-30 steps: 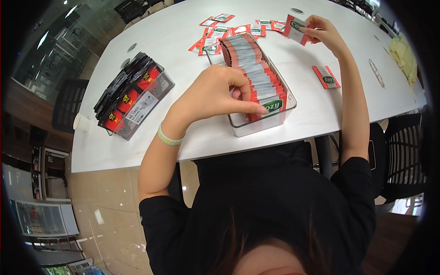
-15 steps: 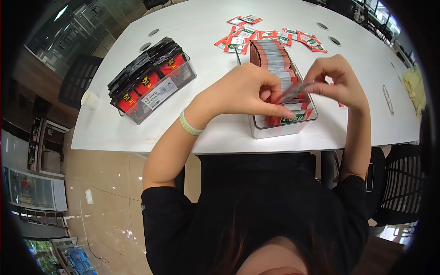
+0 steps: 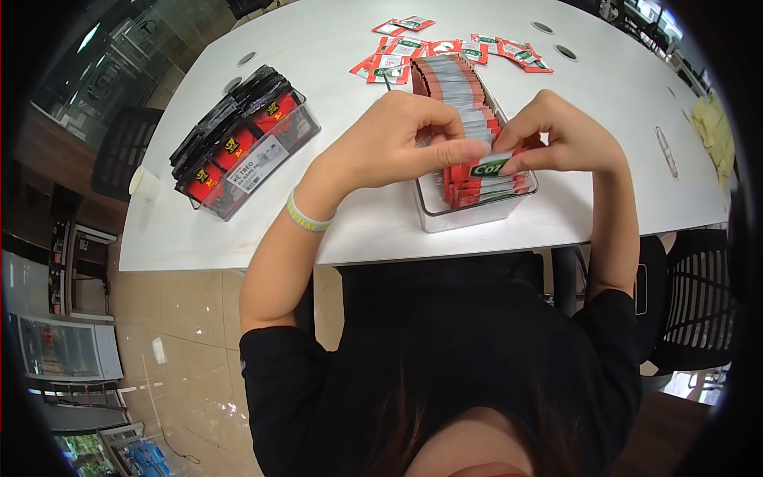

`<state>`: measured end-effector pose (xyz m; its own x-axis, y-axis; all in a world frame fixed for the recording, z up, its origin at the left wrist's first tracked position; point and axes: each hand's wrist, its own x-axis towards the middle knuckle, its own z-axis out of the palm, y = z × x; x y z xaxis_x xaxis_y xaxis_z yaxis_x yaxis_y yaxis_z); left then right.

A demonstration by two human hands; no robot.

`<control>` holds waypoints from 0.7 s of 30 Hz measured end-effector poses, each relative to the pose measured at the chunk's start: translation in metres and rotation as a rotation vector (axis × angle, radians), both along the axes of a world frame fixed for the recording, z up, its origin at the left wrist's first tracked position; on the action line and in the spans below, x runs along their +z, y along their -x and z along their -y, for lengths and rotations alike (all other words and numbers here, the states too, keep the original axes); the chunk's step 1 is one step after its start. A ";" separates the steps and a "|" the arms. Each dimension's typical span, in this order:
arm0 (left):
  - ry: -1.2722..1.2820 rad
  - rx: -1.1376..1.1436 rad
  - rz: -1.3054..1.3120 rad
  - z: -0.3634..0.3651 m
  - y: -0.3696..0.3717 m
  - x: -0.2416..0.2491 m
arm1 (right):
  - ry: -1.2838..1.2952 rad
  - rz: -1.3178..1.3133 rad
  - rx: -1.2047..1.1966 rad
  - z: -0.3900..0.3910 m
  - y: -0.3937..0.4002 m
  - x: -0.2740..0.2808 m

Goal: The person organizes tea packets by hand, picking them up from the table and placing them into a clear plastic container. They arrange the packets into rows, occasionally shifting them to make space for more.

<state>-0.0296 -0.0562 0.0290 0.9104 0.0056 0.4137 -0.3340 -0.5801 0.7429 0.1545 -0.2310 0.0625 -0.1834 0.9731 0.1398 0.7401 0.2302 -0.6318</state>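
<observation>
A red and green Cozy tea sachet (image 3: 486, 169) is pinched between both my hands, just above the near end of a clear plastic bin (image 3: 477, 221). My left hand (image 3: 401, 143) has thumb and curled fingers closed at the sachet's left top edge. From the other side, my right hand (image 3: 552, 139) grips its right edge between thumb and fingertips. Standing in the bin is a tight row of similar sachets (image 3: 453, 79), running away from me. Part of the row is hidden behind my fingers.
Loose Cozy sachets (image 3: 405, 48) lie scattered beyond the bin. To the left stands a second clear bin (image 3: 258, 171) of black and red coffee packets (image 3: 232, 145), with a paper cup (image 3: 144, 184) beside it. A pen (image 3: 666, 151) and yellow material (image 3: 710, 135) lie at right.
My right hand has brought the sachet down and left to the row's near part, and my left thumb now meets it. The whole view has shifted slightly.
</observation>
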 end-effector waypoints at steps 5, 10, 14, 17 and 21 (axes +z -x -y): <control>-0.168 -0.007 0.018 0.004 -0.001 -0.001 | -0.054 -0.087 0.064 0.001 0.001 0.004; -0.193 0.006 -0.045 0.009 0.000 0.001 | -0.157 -0.044 -0.233 0.013 -0.044 0.012; -0.318 -0.023 0.000 0.007 0.000 0.000 | -0.033 0.154 -0.629 0.028 -0.085 0.007; -0.412 -0.069 0.023 0.011 0.001 -0.001 | 0.347 0.423 -0.988 0.032 -0.111 -0.009; -0.508 -0.093 0.019 0.010 0.003 0.000 | 0.547 0.435 -1.063 0.035 -0.119 -0.014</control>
<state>-0.0329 -0.0667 0.0293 0.8899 -0.2813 0.3592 -0.4121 -0.8333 0.3685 0.2738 -0.2659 0.0485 0.7901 0.5794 -0.2001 0.5682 -0.8148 -0.1154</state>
